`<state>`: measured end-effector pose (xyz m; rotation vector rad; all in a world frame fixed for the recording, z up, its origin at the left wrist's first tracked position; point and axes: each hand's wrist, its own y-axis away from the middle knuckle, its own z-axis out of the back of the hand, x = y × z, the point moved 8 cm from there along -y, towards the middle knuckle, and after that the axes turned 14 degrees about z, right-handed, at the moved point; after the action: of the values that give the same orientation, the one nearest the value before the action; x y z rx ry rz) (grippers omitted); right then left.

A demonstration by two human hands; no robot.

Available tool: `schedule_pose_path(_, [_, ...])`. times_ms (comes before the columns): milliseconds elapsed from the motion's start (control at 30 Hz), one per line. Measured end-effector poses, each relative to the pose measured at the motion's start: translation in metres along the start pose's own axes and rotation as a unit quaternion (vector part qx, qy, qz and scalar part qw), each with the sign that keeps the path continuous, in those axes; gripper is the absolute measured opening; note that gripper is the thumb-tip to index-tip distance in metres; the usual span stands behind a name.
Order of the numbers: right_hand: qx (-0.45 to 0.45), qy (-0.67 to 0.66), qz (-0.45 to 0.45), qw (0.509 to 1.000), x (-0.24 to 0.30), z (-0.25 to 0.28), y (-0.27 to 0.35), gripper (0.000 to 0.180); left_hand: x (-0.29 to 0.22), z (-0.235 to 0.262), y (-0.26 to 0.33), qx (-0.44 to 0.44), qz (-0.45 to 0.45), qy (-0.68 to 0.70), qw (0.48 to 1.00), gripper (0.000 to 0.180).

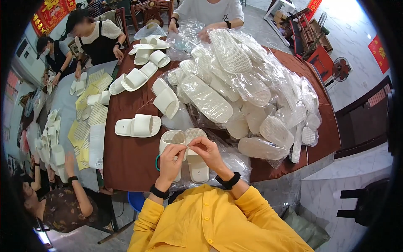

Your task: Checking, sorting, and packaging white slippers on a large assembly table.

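Two off-white slippers [199, 169] lie side by side, w/ textured toe ends, smoother heels. L hand [170, 158] & R hand [209, 153] fingers pinched narrow; can't tell on what.

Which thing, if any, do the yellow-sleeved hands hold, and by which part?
It cannot be told: the left hand and right hand pinch close together over the white slippers; anything between them is too small to see.

So it's two white open-toe slides, the left slipper [173, 136] and the right slipper [199, 171], side by side near the close edge of the brown-covered table [126, 168]. Both run lengthwise away from that edge. Right one's got a textured toe end and a smoother heel nearest the edge; left one's middle is mostly hidden.
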<state>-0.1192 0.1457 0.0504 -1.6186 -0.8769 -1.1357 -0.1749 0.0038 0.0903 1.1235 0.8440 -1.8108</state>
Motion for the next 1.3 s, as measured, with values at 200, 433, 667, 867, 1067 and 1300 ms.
schedule_pose_path(200, [0.026,0.044,0.004,0.999,-0.003,-0.002,0.001,0.011,-0.001,-0.001,0.0,0.004,-0.005,0.004,1.0,0.011])
schedule_pose_path(433, [0.046,0.108,0.064,0.991,0.011,-0.005,0.002,0.013,0.0,-0.005,0.004,0.023,-0.024,-0.058,0.998,0.007])
schedule_pose_path(667, [0.056,0.148,0.031,0.987,0.006,-0.009,0.009,0.014,0.004,-0.009,0.008,0.038,-0.034,-0.082,0.995,0.007])
schedule_pose_path(867, [0.075,0.163,0.025,0.983,0.013,-0.011,0.009,0.015,-0.003,-0.011,0.008,0.041,-0.036,-0.071,0.996,0.007])
schedule_pose_path(1067, [0.056,0.14,0.091,0.984,0.037,-0.004,0.005,0.023,-0.017,0.021,0.002,-0.018,0.016,-0.05,0.998,0.004])
schedule_pose_path(1300, [-0.109,0.162,0.025,0.98,0.034,0.101,0.01,0.018,0.008,0.164,-0.034,-0.099,0.154,-0.007,0.983,0.01])
